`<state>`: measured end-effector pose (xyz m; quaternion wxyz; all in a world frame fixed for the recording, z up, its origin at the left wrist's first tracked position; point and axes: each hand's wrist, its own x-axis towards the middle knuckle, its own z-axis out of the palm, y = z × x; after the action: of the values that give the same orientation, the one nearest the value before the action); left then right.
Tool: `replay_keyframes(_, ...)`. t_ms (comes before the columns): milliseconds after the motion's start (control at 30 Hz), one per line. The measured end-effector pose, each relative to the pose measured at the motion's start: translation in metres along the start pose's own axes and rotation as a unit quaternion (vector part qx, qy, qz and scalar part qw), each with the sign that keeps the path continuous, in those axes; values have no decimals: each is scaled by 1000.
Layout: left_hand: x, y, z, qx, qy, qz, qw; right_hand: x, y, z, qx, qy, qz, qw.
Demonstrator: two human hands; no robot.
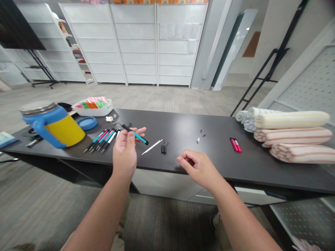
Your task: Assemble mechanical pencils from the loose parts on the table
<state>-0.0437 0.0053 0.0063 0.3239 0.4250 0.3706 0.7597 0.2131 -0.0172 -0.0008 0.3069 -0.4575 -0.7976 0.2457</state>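
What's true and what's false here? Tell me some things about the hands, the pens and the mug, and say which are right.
1. The left hand holds a teal pen. True.
2. The mug is red. False: it is yellow with a blue handle.
3. Rolled towels lie on the table. True.
4. The right hand grips the red pens. False: they lie on the table, apart from it.
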Motion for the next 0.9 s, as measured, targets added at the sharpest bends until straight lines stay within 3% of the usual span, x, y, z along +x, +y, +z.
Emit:
replay_keyframes(67, 3, 0, -4, -20, 4, -8, 1000, 0, 0, 1, -3, 0, 1, 1000)
replay_keyframes(300, 5, -9, -10, -136, 9, -188, 973, 0, -1, 2, -12, -6, -5, 1000)
replay_keyframes(633, -30, -8, 26, -112, -140, -236, 955, 1, 3, 6, 33, -27, -19, 999)
replay_keyframes(700, -30, -8, 27, -110, -143, -232, 956, 1, 3, 6, 32, -28, -20, 999)
replay_keyframes(767, -24, -7, 24, -114, -104, -210, 965, 1, 2, 5, 27, -27, -18, 999)
replay_keyframes(900, -6, 2, 9, -50, -19, -80, 995, 1, 0, 4, 14, -24, -16, 1000)
